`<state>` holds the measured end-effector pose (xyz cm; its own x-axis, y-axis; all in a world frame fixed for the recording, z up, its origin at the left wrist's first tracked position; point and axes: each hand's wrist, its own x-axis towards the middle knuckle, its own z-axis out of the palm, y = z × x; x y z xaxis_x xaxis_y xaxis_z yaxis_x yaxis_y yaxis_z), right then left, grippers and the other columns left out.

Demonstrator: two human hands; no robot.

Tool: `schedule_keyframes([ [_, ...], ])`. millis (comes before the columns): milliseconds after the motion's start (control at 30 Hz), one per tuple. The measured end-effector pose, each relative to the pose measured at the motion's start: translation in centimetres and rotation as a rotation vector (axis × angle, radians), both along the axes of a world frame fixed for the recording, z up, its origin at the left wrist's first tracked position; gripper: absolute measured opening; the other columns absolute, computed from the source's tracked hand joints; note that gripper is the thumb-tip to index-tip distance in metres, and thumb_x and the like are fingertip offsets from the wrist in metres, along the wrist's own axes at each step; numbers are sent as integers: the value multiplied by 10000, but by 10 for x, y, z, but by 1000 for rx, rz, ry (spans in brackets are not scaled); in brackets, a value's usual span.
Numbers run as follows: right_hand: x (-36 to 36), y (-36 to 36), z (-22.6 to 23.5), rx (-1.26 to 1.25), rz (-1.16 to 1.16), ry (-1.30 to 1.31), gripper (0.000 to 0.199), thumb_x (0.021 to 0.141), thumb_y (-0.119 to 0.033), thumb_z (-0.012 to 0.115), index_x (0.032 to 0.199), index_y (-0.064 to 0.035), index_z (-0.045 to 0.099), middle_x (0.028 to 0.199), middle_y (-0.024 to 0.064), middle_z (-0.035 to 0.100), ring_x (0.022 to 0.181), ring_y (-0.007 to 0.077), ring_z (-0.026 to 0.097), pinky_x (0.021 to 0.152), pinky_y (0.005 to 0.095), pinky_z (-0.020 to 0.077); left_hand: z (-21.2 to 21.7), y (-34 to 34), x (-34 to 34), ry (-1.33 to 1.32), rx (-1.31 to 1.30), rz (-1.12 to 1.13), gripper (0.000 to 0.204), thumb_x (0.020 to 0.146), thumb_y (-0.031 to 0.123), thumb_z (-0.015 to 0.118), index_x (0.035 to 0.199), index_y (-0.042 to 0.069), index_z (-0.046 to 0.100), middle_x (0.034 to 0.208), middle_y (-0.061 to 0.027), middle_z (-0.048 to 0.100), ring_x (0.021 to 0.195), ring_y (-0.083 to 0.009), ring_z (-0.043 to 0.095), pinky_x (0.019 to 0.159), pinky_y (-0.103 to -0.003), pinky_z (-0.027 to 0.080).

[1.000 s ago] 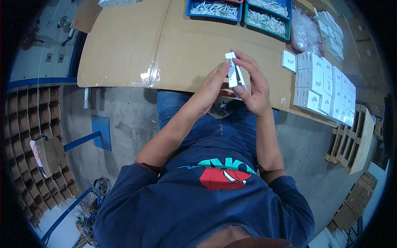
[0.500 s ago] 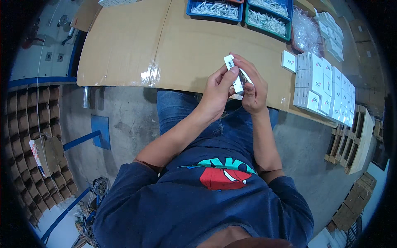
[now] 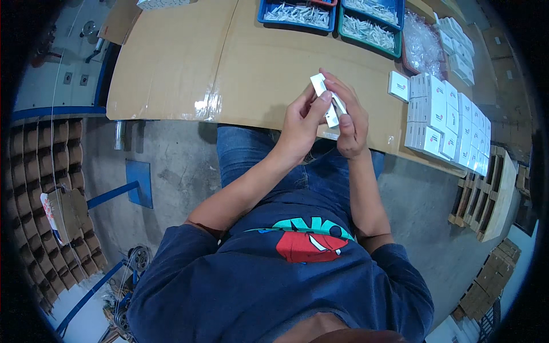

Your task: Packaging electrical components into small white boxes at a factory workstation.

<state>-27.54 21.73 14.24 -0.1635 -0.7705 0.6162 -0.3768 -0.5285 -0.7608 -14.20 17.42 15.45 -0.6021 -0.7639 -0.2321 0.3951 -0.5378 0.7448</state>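
Both my hands hold one small white carton (image 3: pixel 323 98) over the near edge of the cardboard-covered table (image 3: pixel 189 63). My left hand (image 3: pixel 300 123) grips it from the left, thumb pressed on its side. My right hand (image 3: pixel 350 117) wraps it from the right, fingers curled over the top. The carton is tilted, with an open flap sticking up at its far end. What is inside it is hidden by my fingers.
Rows of closed white cartons (image 3: pixel 443 120) stand at the table's right end, one single carton (image 3: pixel 398 86) apart. Blue bin (image 3: pixel 297 12) and green bin (image 3: pixel 370 26) of small white parts sit at the back, beside a clear plastic bag (image 3: pixel 422 43). Wooden pallets (image 3: pixel 486 188) lie on the floor at right.
My hands have turned the carton a little and shifted slightly to the right; my left thumb now presses on its side. Everything on the table stays put.
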Motion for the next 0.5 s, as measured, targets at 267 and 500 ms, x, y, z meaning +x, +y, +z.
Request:
schedule_keyframes([
  [267, -13, 13, 8, 497, 276, -396, 603, 1013, -103, 644, 1565, -11, 418, 1576, 165, 477, 1451, 279, 471, 1207, 413, 372, -15, -18, 12, -247, -571, 68, 637, 1010, 167, 670, 1585, 57, 417, 1274, -56, 564, 1176, -147, 573, 972, -315, 512],
  [500, -6, 17, 8, 507, 258, -304, 575, 1052, -56, 546, 1604, -50, 385, 1529, 164, 534, 1399, 256, 529, 1142, 358, 416, -19, -21, 18, -316, -663, 59, 682, 976, 190, 718, 1578, 57, 425, 1374, -77, 506, 1236, -178, 559, 972, -318, 509],
])
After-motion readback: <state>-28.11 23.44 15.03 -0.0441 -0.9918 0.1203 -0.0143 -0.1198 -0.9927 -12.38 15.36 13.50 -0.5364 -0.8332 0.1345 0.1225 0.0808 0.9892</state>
